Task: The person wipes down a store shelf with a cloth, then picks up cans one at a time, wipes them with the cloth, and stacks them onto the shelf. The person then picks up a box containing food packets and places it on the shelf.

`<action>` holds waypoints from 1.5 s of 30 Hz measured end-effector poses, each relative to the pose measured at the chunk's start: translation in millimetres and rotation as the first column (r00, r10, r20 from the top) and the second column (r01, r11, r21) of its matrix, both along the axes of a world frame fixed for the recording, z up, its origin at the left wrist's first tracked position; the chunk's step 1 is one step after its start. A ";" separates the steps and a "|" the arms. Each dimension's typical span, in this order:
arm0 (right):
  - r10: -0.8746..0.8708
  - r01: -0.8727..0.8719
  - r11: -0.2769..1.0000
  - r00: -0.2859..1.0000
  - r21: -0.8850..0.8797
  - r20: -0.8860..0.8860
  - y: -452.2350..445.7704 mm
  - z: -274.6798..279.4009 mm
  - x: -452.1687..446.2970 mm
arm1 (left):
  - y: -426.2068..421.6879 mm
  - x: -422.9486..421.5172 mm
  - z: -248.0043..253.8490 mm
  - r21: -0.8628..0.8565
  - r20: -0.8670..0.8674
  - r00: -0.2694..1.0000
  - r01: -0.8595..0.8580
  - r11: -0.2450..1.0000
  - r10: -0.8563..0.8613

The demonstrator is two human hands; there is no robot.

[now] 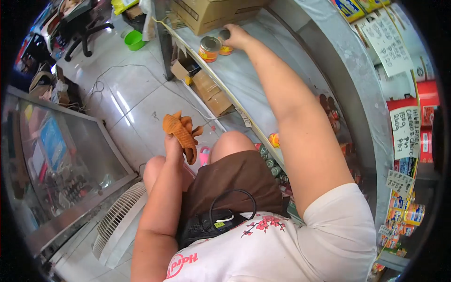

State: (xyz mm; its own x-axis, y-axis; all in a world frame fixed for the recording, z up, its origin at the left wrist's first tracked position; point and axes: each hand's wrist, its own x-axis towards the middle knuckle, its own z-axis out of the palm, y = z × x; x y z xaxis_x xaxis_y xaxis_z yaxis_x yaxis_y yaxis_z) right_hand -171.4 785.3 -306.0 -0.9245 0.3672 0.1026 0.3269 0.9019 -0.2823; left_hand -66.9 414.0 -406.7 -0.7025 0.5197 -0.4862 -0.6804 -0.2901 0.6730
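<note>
My left hand [174, 146] is closed around a bunched orange cloth [181, 131], held above my knees over the tiled floor. My right hand [237, 37] reaches out to the far end of the shelf [253, 80], its fingers wrapped round a small can [226, 48] with an orange label. Just left of it stands a wider can [209, 49], upright, with a bare metal top. Part of the small can is hidden by my fingers.
A cardboard box [211, 14] sits behind the cans. Stocked shelves with price notes [405, 132] are at the right, more cans [270, 163] below. A white fan [120, 218] and glass case [61, 155] stand left. A cable crosses the floor.
</note>
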 end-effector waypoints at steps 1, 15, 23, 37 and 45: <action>0.012 -0.013 0.999 1.000 0.033 0.026 -0.7 -3.2 -2.2 | 1.1 0.4 -1.3 -0.014 0.002 1.000 -0.008 1.000 0.008; 0.151 -0.155 0.978 0.988 0.136 0.038 17.6 77.8 161.0 | -4.7 2.2 9.4 0.059 -0.004 0.992 0.129 0.990 -0.129; -0.285 0.320 0.940 0.927 -0.118 0.245 83.1 130.2 357.7 | -12.6 3.6 1.5 0.111 -0.130 0.977 0.184 0.977 -0.169; -0.315 0.387 0.919 0.837 -0.075 0.448 -98.5 136.4 416.4 | 4.4 15.5 40.6 0.354 0.188 0.967 0.094 0.931 -0.169; -0.092 0.007 0.854 0.986 -0.521 -0.138 -192.9 126.4 298.2 | 26.7 29.8 105.2 0.665 0.105 0.937 0.182 0.725 -0.332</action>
State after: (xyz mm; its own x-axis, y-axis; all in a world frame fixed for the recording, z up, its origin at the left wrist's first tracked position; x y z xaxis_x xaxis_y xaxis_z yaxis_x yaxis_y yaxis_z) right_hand 126.8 592.4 -179.6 -0.8924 0.4507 0.0224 0.2817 0.5952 -0.7526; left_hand -37.2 440.8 -301.5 -0.4197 0.9034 -0.0881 -0.8904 -0.3910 0.2332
